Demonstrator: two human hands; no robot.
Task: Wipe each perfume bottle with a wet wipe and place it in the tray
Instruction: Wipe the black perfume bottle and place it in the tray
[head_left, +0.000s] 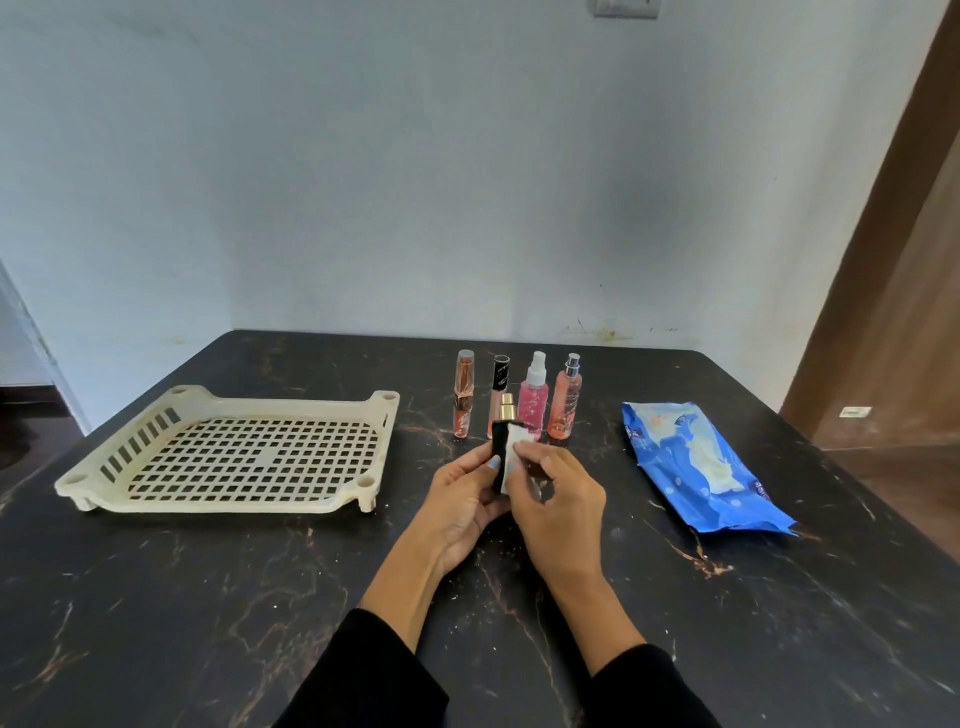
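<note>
My left hand (462, 499) grips a black perfume bottle (500, 441) with a gold spray top, held upright above the table. My right hand (558, 488) pinches a white wet wipe (517, 448) against the bottle's right side. Behind them several other perfume bottles stand in a row: a slim peach one (463, 395), a black-capped one (499, 387), a pink spray bottle (534, 397) and an orange spray bottle (565, 402). A cream perforated tray (130, 457) lies to the left with nothing in it.
A blue pack of wet wipes (701, 467) lies on the right, with a wipe sticking out of its opening. The dark marble table (208, 597) ends at a pale wall behind. A brown door frame (893, 260) stands at the right.
</note>
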